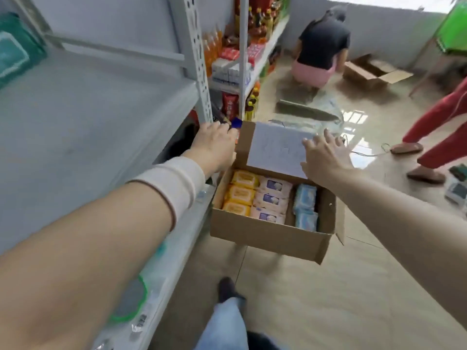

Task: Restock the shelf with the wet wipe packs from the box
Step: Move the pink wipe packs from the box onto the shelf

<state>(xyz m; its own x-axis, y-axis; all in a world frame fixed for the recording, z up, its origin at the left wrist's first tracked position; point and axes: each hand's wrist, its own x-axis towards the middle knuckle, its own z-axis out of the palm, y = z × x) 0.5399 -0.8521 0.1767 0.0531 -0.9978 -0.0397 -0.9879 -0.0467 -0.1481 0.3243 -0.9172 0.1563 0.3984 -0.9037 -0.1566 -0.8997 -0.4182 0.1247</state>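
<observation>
Head view took in a pale grey metal shelf unit (101, 117) down the left side, its broad upper board running away from the camera. A glossy beige tiled floor (328, 294) filled the right side.

A brown cardboard box (265, 233) sat low, just beside the shelf unit's edge, apparently on the floor. Its top was open and its long axis ran across the view, from the shelf outward. Its far flap stood upright, with a white sheet of paper (275, 150) on the inner face.

Inside lay the wet wipe packs, flat and label-up, in three rows running away from the camera, each pack's long side across the box:
- yellow packs (240, 195) on the left
- pink-white packs (273, 198) in the middle
- blue packs (305, 205) on the right

Farther back, a person in a black top (323, 44) crouched near a second open carton (371, 72). Red-trousered legs (442, 127) stood at the right edge. Orange bottles (212, 49) crowded a farther rack.

The right hand (326, 157) rested on the flap's right edge with straight fingers spread apart. The left hand (214, 145) was at the flap's left edge, blurred, so I could not tell how its fingers lay.
</observation>
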